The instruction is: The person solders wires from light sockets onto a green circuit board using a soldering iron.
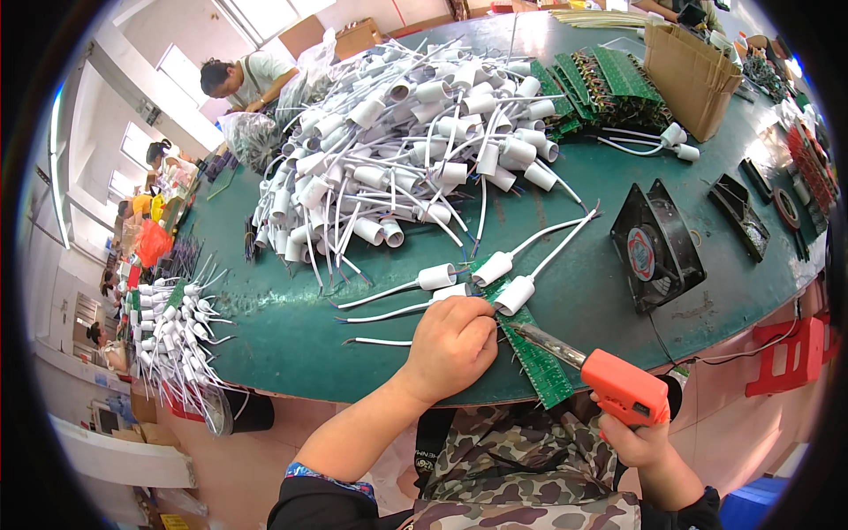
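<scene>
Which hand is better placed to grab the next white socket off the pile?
Left, probably. The left hand rests on the circuit board strip, nearer the socket pile; the right hand holds the orange soldering iron.

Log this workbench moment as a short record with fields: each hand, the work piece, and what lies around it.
left hand: fist pressed down on a white socket lead at the near table edge
right hand: grip closed on an orange soldering iron, tip on the board
work piece: green circuit board, overhanging the edge
behind: big pile of white sockets
right side: black fan, cardboard box
surface: green table
</scene>
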A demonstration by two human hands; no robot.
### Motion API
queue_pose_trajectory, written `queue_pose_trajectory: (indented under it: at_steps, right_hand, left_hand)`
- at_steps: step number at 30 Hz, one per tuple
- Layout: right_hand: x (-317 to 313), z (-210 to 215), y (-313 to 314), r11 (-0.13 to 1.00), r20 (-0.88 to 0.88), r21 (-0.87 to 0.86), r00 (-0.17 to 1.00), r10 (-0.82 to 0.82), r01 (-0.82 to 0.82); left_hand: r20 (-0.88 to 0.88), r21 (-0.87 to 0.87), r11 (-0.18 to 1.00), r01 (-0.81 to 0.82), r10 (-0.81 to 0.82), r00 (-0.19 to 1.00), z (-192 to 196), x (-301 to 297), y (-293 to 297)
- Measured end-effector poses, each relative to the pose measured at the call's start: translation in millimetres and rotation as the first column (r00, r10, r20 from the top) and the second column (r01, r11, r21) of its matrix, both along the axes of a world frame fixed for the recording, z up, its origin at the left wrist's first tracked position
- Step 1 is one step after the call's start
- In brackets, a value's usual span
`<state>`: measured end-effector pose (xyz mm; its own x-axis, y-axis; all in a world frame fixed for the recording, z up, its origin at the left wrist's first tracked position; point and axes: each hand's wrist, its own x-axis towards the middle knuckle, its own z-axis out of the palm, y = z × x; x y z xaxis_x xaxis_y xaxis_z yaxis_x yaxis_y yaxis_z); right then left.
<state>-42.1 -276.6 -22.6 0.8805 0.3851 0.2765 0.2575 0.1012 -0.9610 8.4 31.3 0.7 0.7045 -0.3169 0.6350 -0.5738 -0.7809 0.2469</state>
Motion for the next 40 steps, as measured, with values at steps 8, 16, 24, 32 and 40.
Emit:
queue_pose_trajectory:
  at_steps: [8,16,24,32,40]
  right_hand:
    - [7,0,4,0.999,0.037,-0.034,0.999,0.021,-0.019]
    - [7,-1,3,0.998,0.006,-0.047,0.999,0.051,-0.051]
    - [5,0,3,0.997,-0.046,-0.046,0.997,0.055,-0.057]
    - [4,3,4,0.999,-0.068,-0.043,0.997,0.019,-0.022]
    - [5,5,-3,0.992,0.066,-0.125,0.998,0.014,-0.006]
  left_hand:
    - [0.008,-0.004,1.0,0.004,-0.004,1.0,0,1,-1]
    - [-0.003,0.005,1.0,0.007,-0.007,1.0,0,1,0]
    - [-0.009,0.012,1.0,0.007,-0.007,1.0,1,1,0]
    - [-0.005,0.008,1.0,0.004,-0.004,1.0,2,1,-1]
    - [-0.006,0.01,1.0,0.005,-0.005,1.0,0,1,1]
